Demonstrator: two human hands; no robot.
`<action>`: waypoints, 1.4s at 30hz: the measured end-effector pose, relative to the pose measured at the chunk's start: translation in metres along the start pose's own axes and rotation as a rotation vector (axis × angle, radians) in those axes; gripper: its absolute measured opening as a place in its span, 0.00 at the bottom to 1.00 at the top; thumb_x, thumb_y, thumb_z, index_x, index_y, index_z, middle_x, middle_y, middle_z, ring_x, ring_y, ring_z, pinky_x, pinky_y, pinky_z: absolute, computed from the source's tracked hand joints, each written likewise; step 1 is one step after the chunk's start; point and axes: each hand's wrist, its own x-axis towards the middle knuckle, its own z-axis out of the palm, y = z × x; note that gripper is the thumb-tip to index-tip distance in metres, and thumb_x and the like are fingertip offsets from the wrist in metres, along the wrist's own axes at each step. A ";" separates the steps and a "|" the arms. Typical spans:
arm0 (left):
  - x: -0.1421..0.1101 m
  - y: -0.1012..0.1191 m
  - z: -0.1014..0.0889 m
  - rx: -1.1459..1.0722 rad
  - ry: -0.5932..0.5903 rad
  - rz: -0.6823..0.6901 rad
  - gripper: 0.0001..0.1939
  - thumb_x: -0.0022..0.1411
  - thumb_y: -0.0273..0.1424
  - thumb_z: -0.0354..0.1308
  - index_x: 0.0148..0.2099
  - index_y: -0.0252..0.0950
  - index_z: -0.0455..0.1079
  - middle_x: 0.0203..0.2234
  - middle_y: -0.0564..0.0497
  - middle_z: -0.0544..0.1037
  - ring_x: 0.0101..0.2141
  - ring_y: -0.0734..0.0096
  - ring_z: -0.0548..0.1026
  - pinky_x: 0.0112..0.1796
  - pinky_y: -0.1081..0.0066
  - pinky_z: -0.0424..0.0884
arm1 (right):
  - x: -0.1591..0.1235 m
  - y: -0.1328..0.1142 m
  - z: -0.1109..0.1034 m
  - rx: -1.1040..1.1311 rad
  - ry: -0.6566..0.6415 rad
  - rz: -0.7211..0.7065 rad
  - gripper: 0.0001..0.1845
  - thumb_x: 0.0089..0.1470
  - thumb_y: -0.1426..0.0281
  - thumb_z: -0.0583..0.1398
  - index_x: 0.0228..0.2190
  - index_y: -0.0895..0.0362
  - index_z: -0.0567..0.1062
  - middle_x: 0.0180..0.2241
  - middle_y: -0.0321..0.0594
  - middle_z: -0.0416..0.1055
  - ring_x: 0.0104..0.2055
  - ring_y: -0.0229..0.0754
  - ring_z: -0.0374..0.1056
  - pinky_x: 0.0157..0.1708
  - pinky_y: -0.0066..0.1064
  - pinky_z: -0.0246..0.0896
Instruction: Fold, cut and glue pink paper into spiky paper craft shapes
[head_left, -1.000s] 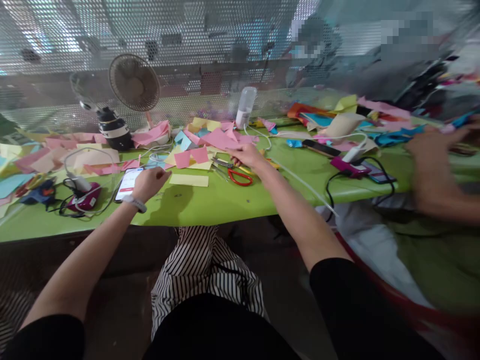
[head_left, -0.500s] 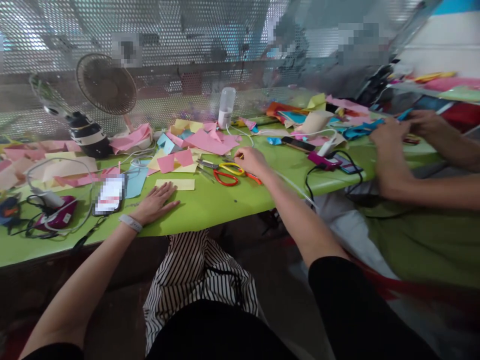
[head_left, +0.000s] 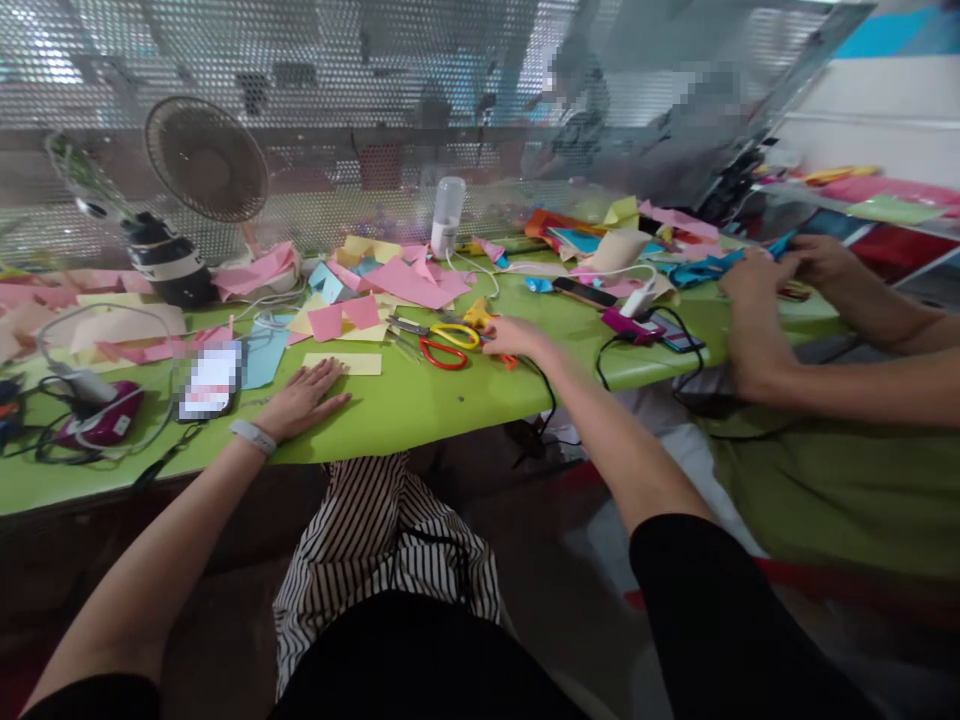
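Observation:
My left hand (head_left: 304, 400) lies flat with its fingers spread, the fingertips over the left end of a pale yellow paper strip (head_left: 352, 363). At the middle of the table my right hand (head_left: 517, 338) is closed, fingertips pressed together; what they hold, if anything, I cannot make out. Just left of it lie scissors with yellow handles (head_left: 459, 335) and scissors with red handles (head_left: 442, 354), whose blades point left. A small yellow folded paper piece (head_left: 478, 313) sits right behind my right fingertips, and an orange piece (head_left: 509, 361) shows below them.
Pink paper scraps (head_left: 416, 283) lie along the back with yellow and blue ones. A phone (head_left: 211, 380), a purple power block (head_left: 105, 412) and cables are at left, near a fan (head_left: 206, 158). On the right, a co-worker's hands (head_left: 761, 270) hold blue paper.
My right hand has come down slightly toward the table's front edge, uncovering the yellow paper piece behind it. My left hand stays flat on the strip. The view has shifted a little.

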 end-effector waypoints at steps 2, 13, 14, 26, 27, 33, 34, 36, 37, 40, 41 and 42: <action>-0.001 0.002 0.001 0.002 -0.011 0.000 0.41 0.70 0.55 0.30 0.73 0.34 0.45 0.71 0.44 0.46 0.70 0.61 0.44 0.67 0.58 0.39 | 0.000 -0.001 -0.002 -0.037 0.049 0.073 0.18 0.51 0.65 0.63 0.43 0.61 0.78 0.44 0.55 0.78 0.43 0.53 0.74 0.37 0.33 0.63; -0.005 0.013 -0.002 -0.006 0.056 0.011 0.43 0.69 0.57 0.31 0.74 0.32 0.42 0.71 0.43 0.42 0.71 0.60 0.40 0.67 0.59 0.33 | -0.048 -0.032 -0.002 0.604 -0.005 -0.109 0.22 0.56 0.52 0.58 0.44 0.55 0.73 0.30 0.38 0.74 0.23 0.39 0.64 0.24 0.30 0.57; -0.005 0.014 -0.003 -0.022 0.034 0.031 0.43 0.69 0.57 0.31 0.74 0.33 0.42 0.71 0.44 0.42 0.71 0.61 0.39 0.67 0.59 0.33 | -0.051 -0.044 0.006 0.632 -0.075 -0.200 0.23 0.56 0.50 0.58 0.43 0.54 0.73 0.30 0.37 0.74 0.23 0.37 0.63 0.24 0.29 0.57; -0.006 0.018 -0.006 -0.099 -0.042 0.054 0.41 0.69 0.56 0.32 0.73 0.35 0.44 0.71 0.46 0.46 0.70 0.64 0.44 0.67 0.62 0.36 | -0.054 -0.090 0.050 -0.010 0.278 -0.353 0.18 0.61 0.60 0.59 0.47 0.57 0.78 0.43 0.50 0.72 0.43 0.50 0.69 0.35 0.34 0.61; -0.006 0.018 -0.006 -0.093 -0.037 0.053 0.41 0.69 0.56 0.32 0.73 0.35 0.44 0.71 0.46 0.46 0.70 0.63 0.43 0.67 0.61 0.35 | -0.055 -0.090 0.053 -0.035 0.293 -0.358 0.18 0.61 0.60 0.59 0.48 0.57 0.78 0.43 0.50 0.72 0.43 0.50 0.69 0.34 0.34 0.62; -0.005 0.018 -0.005 -0.082 -0.034 0.056 0.42 0.68 0.57 0.33 0.73 0.34 0.44 0.71 0.45 0.46 0.70 0.63 0.44 0.67 0.61 0.34 | -0.053 -0.090 0.065 -0.056 0.382 -0.466 0.19 0.62 0.63 0.59 0.52 0.56 0.76 0.41 0.50 0.72 0.45 0.52 0.68 0.40 0.38 0.64; -0.005 0.019 -0.005 -0.086 -0.035 0.057 0.43 0.68 0.57 0.33 0.73 0.34 0.44 0.71 0.45 0.46 0.70 0.63 0.44 0.67 0.62 0.35 | -0.053 -0.089 0.065 -0.052 0.379 -0.472 0.20 0.62 0.63 0.59 0.53 0.57 0.76 0.42 0.50 0.72 0.46 0.52 0.67 0.41 0.38 0.64; -0.005 0.019 -0.005 -0.091 -0.039 0.057 0.43 0.68 0.57 0.34 0.73 0.33 0.43 0.71 0.45 0.46 0.70 0.63 0.44 0.67 0.62 0.35 | -0.053 -0.089 0.065 -0.040 0.361 -0.470 0.21 0.62 0.64 0.59 0.54 0.58 0.76 0.43 0.51 0.72 0.46 0.52 0.68 0.42 0.38 0.64; -0.005 0.018 -0.006 -0.091 -0.040 0.058 0.43 0.68 0.57 0.33 0.73 0.33 0.44 0.71 0.45 0.46 0.70 0.63 0.44 0.67 0.62 0.35 | -0.053 -0.088 0.065 -0.031 0.356 -0.467 0.21 0.62 0.64 0.59 0.54 0.58 0.76 0.43 0.50 0.72 0.45 0.51 0.68 0.42 0.38 0.65; -0.005 0.018 -0.007 -0.084 -0.041 0.057 0.43 0.68 0.58 0.33 0.74 0.36 0.43 0.71 0.46 0.47 0.70 0.63 0.45 0.67 0.62 0.35 | -0.053 -0.086 0.063 -0.002 0.357 -0.491 0.20 0.62 0.63 0.59 0.53 0.55 0.76 0.43 0.49 0.71 0.45 0.50 0.68 0.41 0.38 0.65; -0.005 0.019 -0.007 -0.079 -0.042 0.057 0.43 0.68 0.58 0.34 0.74 0.36 0.43 0.71 0.46 0.47 0.70 0.62 0.45 0.67 0.61 0.36 | -0.052 -0.086 0.063 0.005 0.357 -0.502 0.20 0.63 0.63 0.58 0.53 0.54 0.77 0.43 0.49 0.71 0.45 0.50 0.68 0.41 0.38 0.65; -0.004 0.019 -0.007 -0.073 -0.044 0.057 0.44 0.67 0.59 0.34 0.74 0.37 0.43 0.71 0.46 0.46 0.70 0.61 0.45 0.67 0.61 0.36 | -0.052 -0.086 0.062 0.008 0.355 -0.510 0.19 0.63 0.62 0.58 0.53 0.54 0.77 0.43 0.49 0.71 0.45 0.50 0.68 0.40 0.37 0.65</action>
